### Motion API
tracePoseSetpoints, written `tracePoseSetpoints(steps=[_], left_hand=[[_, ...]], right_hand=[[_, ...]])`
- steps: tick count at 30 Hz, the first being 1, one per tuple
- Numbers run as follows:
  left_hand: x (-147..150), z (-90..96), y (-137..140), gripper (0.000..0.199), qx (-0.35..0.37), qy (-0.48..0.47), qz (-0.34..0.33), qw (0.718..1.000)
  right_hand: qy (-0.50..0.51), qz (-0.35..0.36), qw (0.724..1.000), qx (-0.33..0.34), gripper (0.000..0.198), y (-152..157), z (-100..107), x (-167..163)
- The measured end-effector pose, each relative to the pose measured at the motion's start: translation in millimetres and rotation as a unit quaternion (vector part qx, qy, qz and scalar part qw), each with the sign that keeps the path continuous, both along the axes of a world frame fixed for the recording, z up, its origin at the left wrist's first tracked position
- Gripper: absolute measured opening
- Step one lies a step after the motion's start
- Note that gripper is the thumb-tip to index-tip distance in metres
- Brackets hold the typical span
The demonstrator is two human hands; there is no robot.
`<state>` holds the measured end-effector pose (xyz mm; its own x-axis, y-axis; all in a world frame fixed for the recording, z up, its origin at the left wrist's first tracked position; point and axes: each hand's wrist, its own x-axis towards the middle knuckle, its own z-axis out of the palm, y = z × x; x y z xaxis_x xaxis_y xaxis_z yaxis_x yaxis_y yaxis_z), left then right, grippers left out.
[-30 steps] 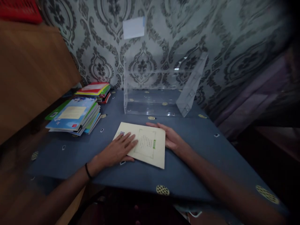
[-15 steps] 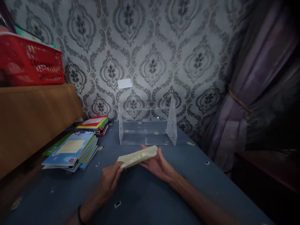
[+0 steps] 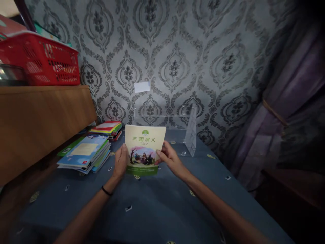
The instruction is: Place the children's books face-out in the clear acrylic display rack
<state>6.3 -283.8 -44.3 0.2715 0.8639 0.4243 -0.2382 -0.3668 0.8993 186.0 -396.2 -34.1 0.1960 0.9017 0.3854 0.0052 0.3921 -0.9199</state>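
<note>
A cream book (image 3: 144,149) with green Chinese lettering and a picture of seated figures is held upright over the table, its cover facing me. My left hand (image 3: 120,160) grips its left edge, with the thumb along the side. On the right edge, my right hand (image 3: 171,159) is closed, thumb on the cover and the other fingers mostly behind. Behind the book stands a clear acrylic rack (image 3: 192,134), partly hidden by it. To the left lies a stack of books (image 3: 85,152) with a blue cover on top.
A second pile of books (image 3: 108,128) sits farther back by the wall. At left, a red basket (image 3: 54,64) rests on a wooden cabinet (image 3: 48,115). A purple curtain (image 3: 281,101) hangs at right. The table (image 3: 162,210) has a blue patterned cover.
The book has turned from lying nearly edge-on to upright, so its front cover now shows. Both hands have shifted to its sides. My view has moved slightly left.
</note>
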Motion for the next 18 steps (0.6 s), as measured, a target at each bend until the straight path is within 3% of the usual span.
tracePoseSetpoints(steps=[7, 13, 16, 18], left_hand=[[5.9, -33.1, 23.5, 0.074, -0.063, -0.014, -0.002, 0.998], [10.6, -66.2, 31.8, 0.073, -0.114, 0.009, -0.069, 0.991], [10.6, -73.5, 30.5, 0.072, -0.143, 0.020, -0.094, 0.985], [9.7, -75.7, 29.9, 0.071, -0.148, 0.022, -0.066, 0.987]], right_hand=[[-0.051, -0.044, 0.997, -0.028, 0.043, 20.4, -43.8, -2.6], [-0.030, -0.103, 0.990, -0.088, 0.041, 17.1, -85.8, -13.3], [-0.027, -0.106, 0.989, -0.102, 0.045, 14.5, -97.6, -13.1], [-0.026, -0.111, 0.988, -0.107, 0.044, 14.7, -101.1, -10.5]])
